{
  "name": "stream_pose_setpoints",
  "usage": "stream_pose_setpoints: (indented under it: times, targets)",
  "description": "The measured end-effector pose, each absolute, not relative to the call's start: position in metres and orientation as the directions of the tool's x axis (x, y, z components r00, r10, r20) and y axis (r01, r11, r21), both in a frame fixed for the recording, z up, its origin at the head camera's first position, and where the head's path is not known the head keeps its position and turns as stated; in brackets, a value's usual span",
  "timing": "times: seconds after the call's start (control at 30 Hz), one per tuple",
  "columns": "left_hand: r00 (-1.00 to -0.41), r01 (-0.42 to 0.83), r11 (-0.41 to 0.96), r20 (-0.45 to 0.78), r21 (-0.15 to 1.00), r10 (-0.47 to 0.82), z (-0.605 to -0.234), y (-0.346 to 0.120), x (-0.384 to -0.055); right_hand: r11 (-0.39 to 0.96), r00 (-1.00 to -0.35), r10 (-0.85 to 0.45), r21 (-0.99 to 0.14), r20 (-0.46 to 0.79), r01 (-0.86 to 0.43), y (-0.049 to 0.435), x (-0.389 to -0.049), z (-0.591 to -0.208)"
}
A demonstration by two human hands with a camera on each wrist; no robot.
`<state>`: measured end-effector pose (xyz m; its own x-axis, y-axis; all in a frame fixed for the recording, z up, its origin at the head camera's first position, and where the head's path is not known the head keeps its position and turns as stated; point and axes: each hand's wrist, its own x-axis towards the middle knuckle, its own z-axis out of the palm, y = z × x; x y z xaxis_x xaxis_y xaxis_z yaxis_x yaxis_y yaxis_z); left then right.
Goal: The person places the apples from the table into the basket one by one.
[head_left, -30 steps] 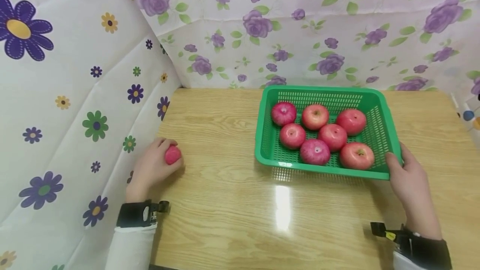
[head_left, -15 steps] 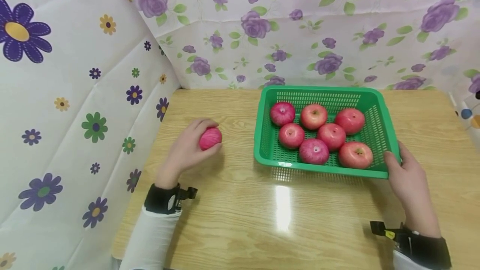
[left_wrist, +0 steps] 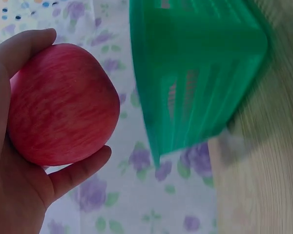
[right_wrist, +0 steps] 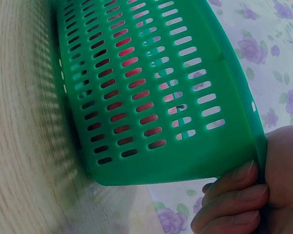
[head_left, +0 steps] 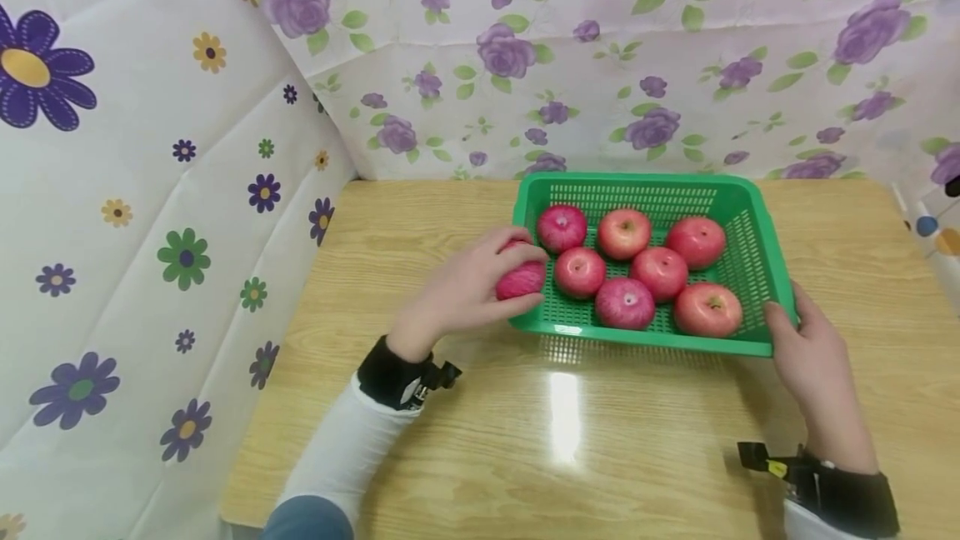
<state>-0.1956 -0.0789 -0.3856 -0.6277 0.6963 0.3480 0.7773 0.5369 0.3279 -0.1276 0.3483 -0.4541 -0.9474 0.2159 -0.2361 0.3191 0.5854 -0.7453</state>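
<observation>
My left hand (head_left: 476,282) grips a red apple (head_left: 522,275) at the left rim of the green basket (head_left: 645,345). In the left wrist view the apple (left_wrist: 63,105) shows streaked red skin, with fingers and thumb around it, beside the outer wall of the basket (left_wrist: 195,83) and apart from it. My right hand (head_left: 813,357) holds the basket's right front corner, thumb over the rim. The right wrist view shows its curled fingers (right_wrist: 232,200) below that rim. Several red and pink apples lie inside, among them a dark pink one (head_left: 626,303) near the front.
The basket stands on a wood-grain table (head_left: 465,440) towards its back edge. A flowered cloth (head_left: 450,65) hangs behind the table, and another cloth with daisies (head_left: 150,273) borders the left side. Light glares off the tabletop in front of the basket.
My left hand has carried the apple rightward from the table's left side to the basket's left rim. My right hand keeps its hold on the basket corner.
</observation>
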Motion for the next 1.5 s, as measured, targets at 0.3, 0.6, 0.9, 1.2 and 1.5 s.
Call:
stream_pose_setpoints:
  times: [0.3, 0.6, 0.9, 1.2, 1.5]
  targets:
    - [-0.589, 0.805, 0.529, 0.251, 0.269, 0.769, -0.399, -0.049, -0.201, 0.58, -0.947, 0.216, -0.749, -0.236, 0.319, 0.346, -0.127, -0.453]
    - [-0.584, 0.798, 0.548, 0.1, 0.249, 0.805, -0.404, -0.029, -0.205, 0.586, -0.946, 0.222, -0.744, -0.234, 0.322, 0.346, -0.126, -0.453]
    - [-0.624, 0.757, 0.625, -0.072, 0.189, 0.778, -0.405, -0.015, -0.205, 0.582, -0.947, 0.22, -0.748, -0.235, 0.32, 0.348, -0.127, -0.454]
    - [-0.679, 0.694, 0.712, -0.229, 0.107, 0.697, -0.406, -0.001, -0.206, 0.585, -0.948, 0.216, -0.746, -0.234, 0.317, 0.349, -0.126, -0.456]
    - [-0.687, 0.652, 0.751, -0.335, 0.105, 0.644, -0.414, 0.009, -0.212, 0.588, -0.95, 0.217, -0.747, -0.225, 0.311, 0.349, -0.127, -0.455]
